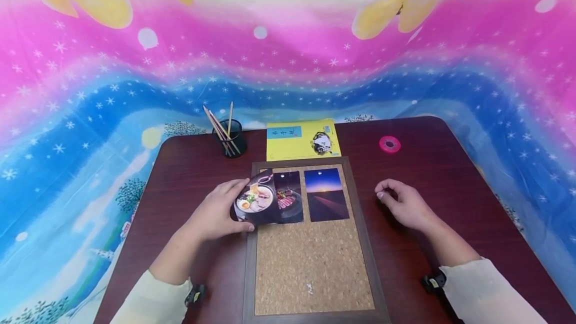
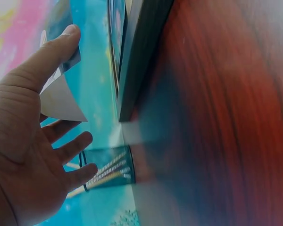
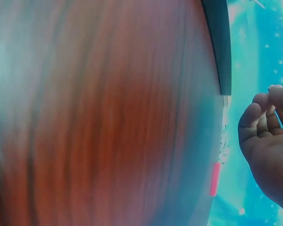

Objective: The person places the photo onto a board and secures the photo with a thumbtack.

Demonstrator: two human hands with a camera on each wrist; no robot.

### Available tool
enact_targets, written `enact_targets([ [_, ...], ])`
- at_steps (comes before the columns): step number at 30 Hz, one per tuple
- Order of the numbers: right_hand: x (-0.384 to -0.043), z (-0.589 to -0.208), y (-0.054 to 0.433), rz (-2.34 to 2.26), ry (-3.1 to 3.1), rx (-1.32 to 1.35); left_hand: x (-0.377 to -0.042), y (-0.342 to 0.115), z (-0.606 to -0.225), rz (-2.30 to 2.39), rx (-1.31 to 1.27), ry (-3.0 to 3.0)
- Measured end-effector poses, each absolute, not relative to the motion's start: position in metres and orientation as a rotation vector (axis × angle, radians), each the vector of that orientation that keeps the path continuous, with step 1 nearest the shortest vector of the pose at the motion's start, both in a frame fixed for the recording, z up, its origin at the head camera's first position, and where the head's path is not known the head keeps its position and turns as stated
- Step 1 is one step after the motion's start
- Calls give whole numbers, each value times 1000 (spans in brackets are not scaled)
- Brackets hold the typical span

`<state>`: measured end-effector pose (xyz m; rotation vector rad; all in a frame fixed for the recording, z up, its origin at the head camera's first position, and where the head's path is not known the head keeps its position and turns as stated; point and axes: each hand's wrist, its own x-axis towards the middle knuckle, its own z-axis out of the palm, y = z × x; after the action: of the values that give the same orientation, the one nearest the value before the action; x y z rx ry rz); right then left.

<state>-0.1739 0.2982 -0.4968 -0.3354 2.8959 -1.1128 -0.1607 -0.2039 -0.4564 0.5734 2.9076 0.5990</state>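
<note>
My left hand [image 1: 218, 209] holds a photo of a noodle bowl [image 1: 255, 199] by its left edge, thumb below and fingers above. The photo is slightly bent and overlaps a photo of a meat dish [image 1: 290, 201] on the cork board [image 1: 310, 264]. In the left wrist view, the photo's pale back [image 2: 61, 101] shows between thumb and index finger. Beside that dish photo is a sunset photo [image 1: 326, 194], with a small pale pin at its top. My right hand [image 1: 405, 204] is off the board's right side, thumb and fingertips close together; whether something tiny is between them cannot be told.
Several small pale pins [image 1: 309, 289] are on the lower cork. A yellow book [image 1: 303, 146] lies beyond the frame's far edge. A black mesh cup [image 1: 234, 146] of pencils stands at the back left; a pink ring-shaped object [image 1: 389, 144] lies at the back right.
</note>
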Motion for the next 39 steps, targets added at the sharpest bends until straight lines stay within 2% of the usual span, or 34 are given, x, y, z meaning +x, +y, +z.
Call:
enact_targets([
  [23, -155, -491, 253, -1270, 2766, -482, -136, -153, -472, 437, 804, 2852],
  [39, -151, -495, 240, -1310, 2755, -631, -111, -123, -475, 208, 990, 2813],
])
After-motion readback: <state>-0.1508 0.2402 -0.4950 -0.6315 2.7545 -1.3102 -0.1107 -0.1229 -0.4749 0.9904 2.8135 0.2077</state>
